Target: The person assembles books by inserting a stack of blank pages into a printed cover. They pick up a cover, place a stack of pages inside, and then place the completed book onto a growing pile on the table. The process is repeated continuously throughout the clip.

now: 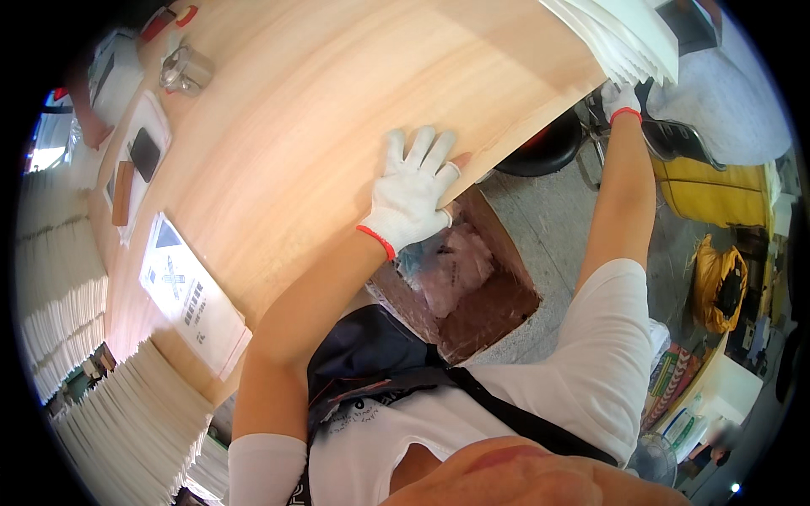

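Observation:
My left hand (412, 192), in a white knit glove with a red cuff, lies flat on the wooden table (304, 110) near its edge. Its fingers are spread, and bare skin shows at two of the glove's tips. My right arm reaches out to the far right. The gloved right hand (622, 99) grips the lower edge of a stack of white paper sheets (620, 38) at the table's far right corner. Part of its fingers is hidden by the paper. The sheets fan slightly apart at that edge.
Below the table edge stands a cardboard box (498, 312) with crumpled plastic inside. A black stool seat (544, 150) is beside it. On the table's left lie a printed paper bag (192, 291), a phone (145, 154) and a metal cup (187, 71). Tall paper stacks (126, 422) line the left; another person's arm (84, 114) shows there.

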A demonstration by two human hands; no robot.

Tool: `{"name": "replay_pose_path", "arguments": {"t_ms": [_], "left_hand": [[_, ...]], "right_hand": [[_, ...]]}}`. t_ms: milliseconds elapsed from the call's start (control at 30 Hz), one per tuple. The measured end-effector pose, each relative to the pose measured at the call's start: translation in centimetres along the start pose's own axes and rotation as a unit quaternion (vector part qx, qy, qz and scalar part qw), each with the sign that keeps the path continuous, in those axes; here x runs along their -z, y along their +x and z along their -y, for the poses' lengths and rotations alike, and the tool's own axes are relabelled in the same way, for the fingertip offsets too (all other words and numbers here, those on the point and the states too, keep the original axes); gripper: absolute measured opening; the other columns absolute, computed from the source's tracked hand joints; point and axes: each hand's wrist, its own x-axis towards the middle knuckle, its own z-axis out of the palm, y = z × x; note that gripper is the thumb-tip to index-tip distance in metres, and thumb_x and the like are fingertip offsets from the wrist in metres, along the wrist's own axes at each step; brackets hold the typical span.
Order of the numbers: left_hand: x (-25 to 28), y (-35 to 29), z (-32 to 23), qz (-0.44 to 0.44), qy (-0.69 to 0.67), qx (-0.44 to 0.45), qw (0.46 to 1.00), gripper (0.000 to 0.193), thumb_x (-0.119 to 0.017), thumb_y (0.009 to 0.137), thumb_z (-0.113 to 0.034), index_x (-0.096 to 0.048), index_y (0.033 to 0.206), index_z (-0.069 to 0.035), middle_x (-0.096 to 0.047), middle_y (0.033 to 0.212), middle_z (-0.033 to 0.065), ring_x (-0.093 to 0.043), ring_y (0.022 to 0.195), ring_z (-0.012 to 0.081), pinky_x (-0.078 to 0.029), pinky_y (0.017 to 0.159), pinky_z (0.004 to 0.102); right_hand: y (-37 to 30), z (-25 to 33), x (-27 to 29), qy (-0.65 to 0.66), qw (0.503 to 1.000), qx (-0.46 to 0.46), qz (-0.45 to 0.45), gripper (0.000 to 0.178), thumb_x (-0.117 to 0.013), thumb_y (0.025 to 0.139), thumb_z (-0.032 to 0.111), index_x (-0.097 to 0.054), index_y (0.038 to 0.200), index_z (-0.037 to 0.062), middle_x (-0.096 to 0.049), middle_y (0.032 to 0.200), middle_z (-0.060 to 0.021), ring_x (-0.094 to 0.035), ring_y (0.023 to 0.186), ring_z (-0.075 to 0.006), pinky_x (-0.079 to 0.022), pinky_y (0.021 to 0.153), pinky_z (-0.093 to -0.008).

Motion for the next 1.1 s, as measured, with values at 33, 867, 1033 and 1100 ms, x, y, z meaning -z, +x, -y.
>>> {"name": "replay_pose_path", "arguments": {"t_ms": [33,867,1033,1100], "left_hand": [[0.0,0.2,0.0,0.003,-0.004,-0.001,1.0,0.062,-0.069,0.053,-0.028,-0.056,0.11,-0.01,-0.042,0.129,0.0108,-0.032,0.121,0.0281,-0.021,0.098,0.05],[-0.5,0.2,0.1,-0.013,0.017,-0.007,1.0,0.055,-0.07,0.053,-0.029,-0.057,0.102,-0.01,-0.042,0.129,0.0103,-0.033,0.121,0.0272,-0.022,0.097,0.0488],[-0.7,0.1,0.3,-0.026,0.0,-0.011,1.0,0.054,-0.069,0.053,-0.028,-0.057,0.101,-0.009,-0.042,0.128,0.0102,-0.033,0.12,0.0271,-0.023,0.096,0.0485],[-0.9,0.2,0.4,-0.04,-0.004,-0.017,0.999,0.054,-0.069,0.053,-0.028,-0.057,0.102,-0.009,-0.042,0.128,0.01,-0.034,0.12,0.027,-0.023,0.096,0.0485]], "right_hand": [[1.6,-0.3,0.8,-0.019,1.0,0.007,0.005,0.021,-0.04,0.088,0.015,-0.052,0.1,0.0025,-0.059,0.088,-0.0113,-0.057,0.077,-0.0209,-0.047,0.057,-0.0286],[-6.3,-0.8,-4.7,-0.235,0.963,0.064,0.113,0.031,-0.046,0.082,-0.003,-0.046,0.113,-0.0091,-0.058,0.106,-0.0165,-0.063,0.083,-0.0251,-0.058,0.058,-0.0309],[-7.1,-0.4,-5.0,-0.165,0.983,0.056,0.064,0.031,-0.047,0.082,-0.003,-0.045,0.112,-0.0092,-0.058,0.103,-0.0177,-0.061,0.078,-0.0238,-0.055,0.053,-0.0287],[-7.2,-0.8,-5.0,-0.135,0.987,0.047,0.067,0.029,-0.047,0.082,-0.002,-0.046,0.111,-0.009,-0.058,0.1,-0.0186,-0.059,0.073,-0.0224,-0.052,0.051,-0.0276]]}}
